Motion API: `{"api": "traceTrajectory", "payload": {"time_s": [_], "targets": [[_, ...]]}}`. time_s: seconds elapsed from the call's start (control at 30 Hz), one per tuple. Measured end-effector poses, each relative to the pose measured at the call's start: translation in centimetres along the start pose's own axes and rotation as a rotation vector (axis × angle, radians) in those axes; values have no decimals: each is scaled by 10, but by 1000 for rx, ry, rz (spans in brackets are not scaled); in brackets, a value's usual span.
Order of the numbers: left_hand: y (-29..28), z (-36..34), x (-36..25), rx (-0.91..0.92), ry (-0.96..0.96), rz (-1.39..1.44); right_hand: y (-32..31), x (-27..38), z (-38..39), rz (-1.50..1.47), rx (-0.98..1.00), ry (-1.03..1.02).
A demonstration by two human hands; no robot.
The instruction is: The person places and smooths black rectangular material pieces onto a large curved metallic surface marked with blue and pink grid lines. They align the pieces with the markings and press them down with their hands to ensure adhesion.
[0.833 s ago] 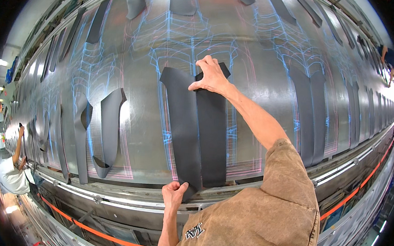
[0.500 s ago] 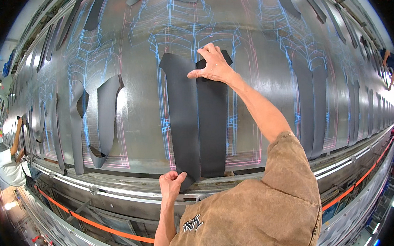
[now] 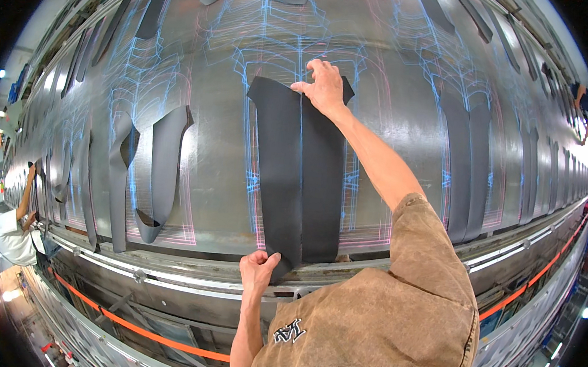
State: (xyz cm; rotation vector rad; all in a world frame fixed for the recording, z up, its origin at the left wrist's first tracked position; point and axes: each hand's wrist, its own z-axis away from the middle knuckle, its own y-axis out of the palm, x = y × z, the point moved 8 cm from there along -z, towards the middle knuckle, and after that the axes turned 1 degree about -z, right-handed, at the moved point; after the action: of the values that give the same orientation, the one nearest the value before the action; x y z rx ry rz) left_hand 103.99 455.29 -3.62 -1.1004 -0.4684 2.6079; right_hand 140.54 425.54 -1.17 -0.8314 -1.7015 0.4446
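Observation:
Two long dark grey panels lie side by side on a large metal table point(image 3: 222, 145) marked with blue and pink outlines. My left hand point(image 3: 257, 272) pinches the bottom corner of the left panel point(image 3: 274, 175) over the table's near edge. My right hand point(image 3: 325, 86) rests at the top of the right panel point(image 3: 319, 185), fingers curved and apart, thumb reaching left toward the seam between the panels. It hides part of that panel's top.
More grey pieces lie along the table, some curled point(image 3: 163, 169), others flat point(image 3: 456, 173). A metal rail point(image 3: 186, 287) and orange strip point(image 3: 150, 333) run along the near side. A person in white point(image 3: 11, 237) works at far left, another point(image 3: 585, 104) at far right.
My right hand has shifted slightly up toward the right panel's top edge. My left hand keeps its pinch on the bottom corner. The whole view has shifted somewhat.

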Motion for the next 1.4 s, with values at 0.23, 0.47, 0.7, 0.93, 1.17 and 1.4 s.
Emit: {"api": "traceTrajectory", "payload": {"time_s": [0.23,0.47,0.7,0.93,1.17,1.4], "targets": [[-2,2,-1,-8,32,-23,-17,73,101,-85,64,-534],[-1,3,-8,28,53,-20,-16,107,170,39,291,-574],[-1,28,-22,170,-3,413,-36,41,62,-89,-147,-56],[-34,63,-144,282,96,1029,-4,15,103,-470,406,792],[-41,80,-171,379,180,832,51,16,80,-1171,287,881],[-15,61,-71,255,150,327,13,56,60,-973,329,684]]}}
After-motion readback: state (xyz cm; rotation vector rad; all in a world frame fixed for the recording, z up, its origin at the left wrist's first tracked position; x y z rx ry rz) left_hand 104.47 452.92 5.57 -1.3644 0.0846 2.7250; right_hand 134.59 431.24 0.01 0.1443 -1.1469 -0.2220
